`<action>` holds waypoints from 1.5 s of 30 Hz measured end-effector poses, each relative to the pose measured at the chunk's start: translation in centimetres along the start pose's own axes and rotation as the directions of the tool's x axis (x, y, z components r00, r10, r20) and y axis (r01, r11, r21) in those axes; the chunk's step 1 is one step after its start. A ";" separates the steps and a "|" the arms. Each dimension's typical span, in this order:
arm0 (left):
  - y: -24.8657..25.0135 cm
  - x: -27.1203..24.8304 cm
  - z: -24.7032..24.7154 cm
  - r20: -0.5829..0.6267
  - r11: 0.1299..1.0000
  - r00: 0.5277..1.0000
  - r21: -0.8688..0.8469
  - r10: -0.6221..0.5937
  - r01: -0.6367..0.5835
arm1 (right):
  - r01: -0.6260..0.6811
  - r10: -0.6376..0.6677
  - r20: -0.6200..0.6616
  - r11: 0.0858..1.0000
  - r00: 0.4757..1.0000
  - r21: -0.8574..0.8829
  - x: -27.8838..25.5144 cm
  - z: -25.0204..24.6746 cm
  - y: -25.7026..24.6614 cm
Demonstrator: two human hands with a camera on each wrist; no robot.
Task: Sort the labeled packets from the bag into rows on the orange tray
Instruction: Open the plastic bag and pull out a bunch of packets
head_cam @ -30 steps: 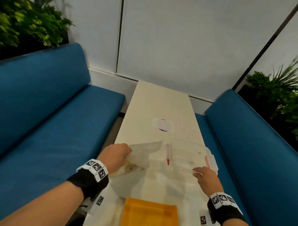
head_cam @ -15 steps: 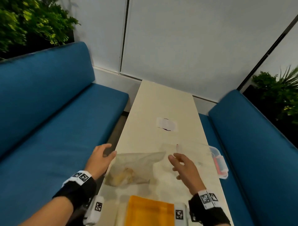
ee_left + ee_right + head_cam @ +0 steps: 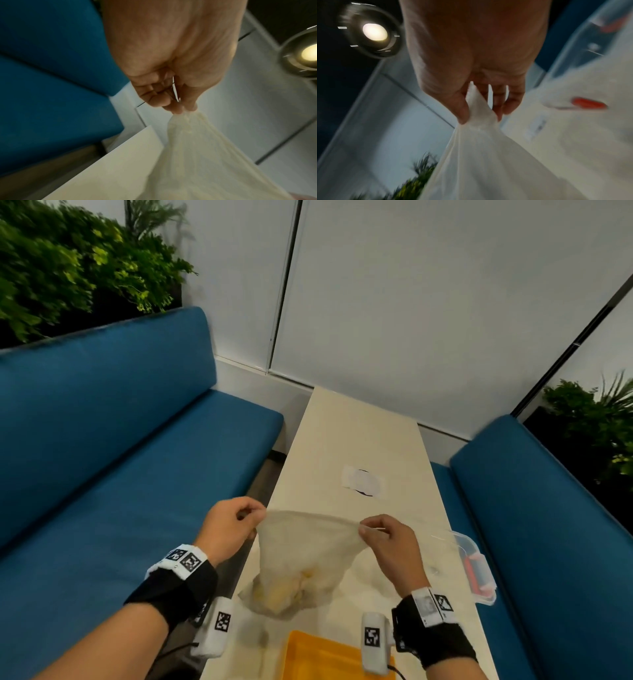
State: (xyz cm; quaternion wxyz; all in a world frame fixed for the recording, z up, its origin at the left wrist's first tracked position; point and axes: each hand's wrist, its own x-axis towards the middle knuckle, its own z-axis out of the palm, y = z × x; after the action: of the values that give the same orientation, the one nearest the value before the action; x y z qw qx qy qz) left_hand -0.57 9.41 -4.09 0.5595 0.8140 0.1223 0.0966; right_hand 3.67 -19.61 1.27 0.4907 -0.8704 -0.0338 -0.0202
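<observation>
A: Why is the bag point(image 3: 301, 556) held at both top corners?

B: Left hand point(image 3: 227, 529) and right hand point(image 3: 388, 542) each have fingers clamped on its rim, likely to spread the mouth. Packets point(image 3: 284, 590) sag at its bottom, centre frame, above the tray point(image 3: 318, 659).

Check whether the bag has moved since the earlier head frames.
Yes. The bag now hangs lifted off the table, its top pinched by left hand and right hand; earlier it lay flat.
</observation>
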 end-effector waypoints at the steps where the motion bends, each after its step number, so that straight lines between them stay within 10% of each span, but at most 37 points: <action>1: 1.3 -0.4 -0.7 -0.007 0.999 0.999 0.005 0.047 -0.047 | 0.102 -0.106 -0.040 0.990 0.994 -0.095 -0.1 -0.2 -0.8; 4: 3.7 -1.6 -2.0 -0.011 0.993 0.993 -0.019 0.118 -0.119 | 0.464 -0.459 0.087 0.842 0.884 -0.274 -0.7 1.2 -4.2; 8: 4.6 -3.0 -2.3 0.011 0.986 0.987 -0.046 0.161 -0.160 | 0.587 -0.470 0.377 0.746 0.798 -0.313 -0.8 5.7 -7.5; 17: 3.6 -3.9 -2.8 0.005 0.949 0.949 -0.006 0.315 -0.315 | 0.560 -0.430 0.399 0.769 0.810 -0.308 -1.4 7.5 -8.2; 28: 2.5 -4.5 -3.9 0.017 0.986 0.989 -0.088 0.147 -0.145 | 0.260 -0.194 0.188 0.853 0.963 -0.452 -2.3 -3.6 0.3; 36: 3.0 -5.4 -4.1 0.041 0.986 0.988 -0.073 0.152 -0.149 | 0.095 -0.059 0.152 0.965 0.987 -0.246 -3.2 -3.7 -1.1; 45: 5.4 -5.6 -3.5 0.059 0.910 0.994 0.400 0.092 -0.108 | 0.070 0.006 0.205 0.930 0.979 -0.362 -3.0 -0.7 -1.3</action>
State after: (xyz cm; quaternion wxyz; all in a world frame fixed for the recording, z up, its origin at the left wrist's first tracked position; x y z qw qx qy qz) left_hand -6.47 8.92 2.12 0.3769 0.9185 0.0868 0.0819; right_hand 0.61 -19.67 2.55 0.3129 -0.9436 -0.0934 0.0546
